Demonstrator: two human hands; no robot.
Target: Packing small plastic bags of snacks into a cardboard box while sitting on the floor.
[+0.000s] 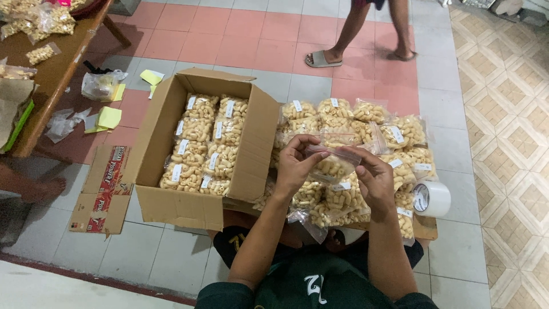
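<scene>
Sitting on the tiled floor, I start at the far left, where a wooden bench carries loose snack packets, with yellow paper scraps and crumpled plastic on the tiles beneath it. Near that lies a flattened piece of printed cardboard. Next comes the open cardboard box, its rows of labelled packets standing packed close; its right wall rises just beside my left forearm. My left hand is closed, pinching the left end of a clear snack bag, and my right hand is closed on its right end. The bag hangs between them, its long axis running left to right, above a heap of filled bags spread on a low board. Both hands are equally near it. The box opening lies to the left and a little farther away, with nothing between. At the right edge sits a roll of clear tape. Far off, another person's sandalled feet cross the pink tiles.
</scene>
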